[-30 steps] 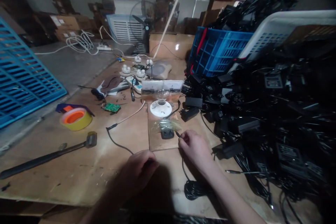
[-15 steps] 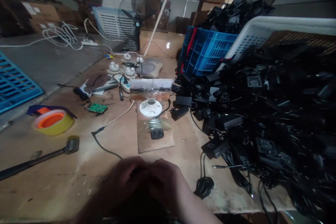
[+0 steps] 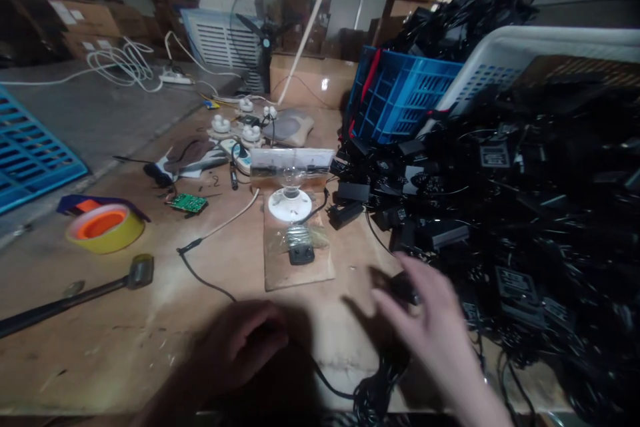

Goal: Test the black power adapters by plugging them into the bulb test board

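Note:
My left hand [image 3: 250, 340] is curled low at the front of the table, in shadow. A black cable [image 3: 330, 383] runs from its fingers to a coiled black bundle [image 3: 373, 393] at the front edge. The cable end inside the fingers is hidden. My right hand [image 3: 435, 313] is at the pile's near edge, thumb and fingers around a black power adapter [image 3: 404, 287], mostly covered by the hand. Ahead, a white round lamp socket [image 3: 290, 205] with a clear bulb and a black plug piece [image 3: 301, 254] sit on a small board [image 3: 297, 277]. Another black lead [image 3: 205, 275] runs towards my left hand.
A big heap of black adapters [image 3: 520, 227] covers the right side, behind it a blue crate [image 3: 400, 97] and a white basket [image 3: 500, 47]. On the left lie a hammer [image 3: 75, 303], yellow tape [image 3: 107, 230] and a green circuit board [image 3: 189, 203]. Sockets [image 3: 251, 133] stand farther back.
My hands were together at the front. The right has moved away to the right, onto the adapter; the left stays low. The coiled bundle now lies nearer the front edge, with its cable stretched leftwards.

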Motion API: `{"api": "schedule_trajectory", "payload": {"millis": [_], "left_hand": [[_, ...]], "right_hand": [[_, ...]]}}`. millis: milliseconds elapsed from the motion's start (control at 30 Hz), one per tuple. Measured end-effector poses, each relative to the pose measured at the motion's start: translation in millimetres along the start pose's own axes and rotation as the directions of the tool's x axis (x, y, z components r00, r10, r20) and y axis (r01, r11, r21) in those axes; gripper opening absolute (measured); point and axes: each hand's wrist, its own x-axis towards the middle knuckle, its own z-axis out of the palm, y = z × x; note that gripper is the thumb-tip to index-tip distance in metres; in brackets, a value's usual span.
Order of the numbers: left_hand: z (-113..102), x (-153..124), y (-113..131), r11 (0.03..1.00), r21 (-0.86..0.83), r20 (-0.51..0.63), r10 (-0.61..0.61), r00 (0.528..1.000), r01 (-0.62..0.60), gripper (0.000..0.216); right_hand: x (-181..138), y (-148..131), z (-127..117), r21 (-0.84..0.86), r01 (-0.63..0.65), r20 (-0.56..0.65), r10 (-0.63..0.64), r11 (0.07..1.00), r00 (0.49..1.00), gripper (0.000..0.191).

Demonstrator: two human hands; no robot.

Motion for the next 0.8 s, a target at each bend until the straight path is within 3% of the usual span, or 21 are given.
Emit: {"api": "schedule_trajectory", "payload": {"millis": [67,133,200,300,367,433,500,600,733,800], "left_hand": [[-1.2,2.4,3.6,0.999,-0.037,0.039,0.025,0.999,-0.023,0.007],[-1.2,4.1,5.2,0.999,-0.042,0.055,0.027,0.998,-0.025,0.004],[-0.2,4.7,5.2,1.000,-0.024,0.044,0.012,0.999,-0.011,0.007],[1.3,3.4,4.2,1.000,-0.005,0.009,-0.011,1.000,0.011,0.008],[1.6,2.2,3.9,0.999,0.002,-0.003,-0.041,0.999,0.041,0.009],[1.6,1.9,4.4,0.998,-0.005,-0.010,-0.066,0.998,0.066,0.009],[1.4,3.0,5.4,0.998,-0.027,-0.010,-0.056,0.998,0.056,0.008],[1.2,5.9,7.2,0.998,-0.052,-0.001,-0.027,1.000,0.027,0.009],[1.8,6.9,9.9,0.994,-0.027,0.041,-0.108,0.993,0.109,0.012],[2.7,5.5,11.3,0.987,-0.023,0.033,-0.161,0.986,0.162,0.012]], "right_hand": [[8.6,41.0,-11.2,-0.319,-0.117,-0.117,0.083,0.941,0.990,0.093],[12.8,67.5,-5.5,-0.445,-0.104,-0.108,0.062,0.890,0.992,0.097],[13.6,73.0,12.9,-0.393,-0.033,-0.103,-0.008,0.919,0.995,0.090],[14.4,54.4,40.8,-0.137,0.099,-0.045,-0.106,0.986,0.993,0.081],[16.3,42.4,47.9,0.061,0.051,0.010,-0.052,0.997,0.999,0.094],[19.9,41.2,45.6,0.163,-0.104,0.041,0.099,0.981,0.994,0.113],[26.2,49.4,38.8,0.145,-0.166,0.072,0.157,0.975,0.985,0.109],[39.4,62.8,29.5,0.059,-0.036,0.139,0.028,0.998,0.990,0.094],[51.6,63.7,27.1,-0.090,0.026,0.283,0.001,0.996,0.959,0.094],[51.9,63.9,28.9,-0.078,0.010,0.373,0.020,0.997,0.927,0.093]]}}
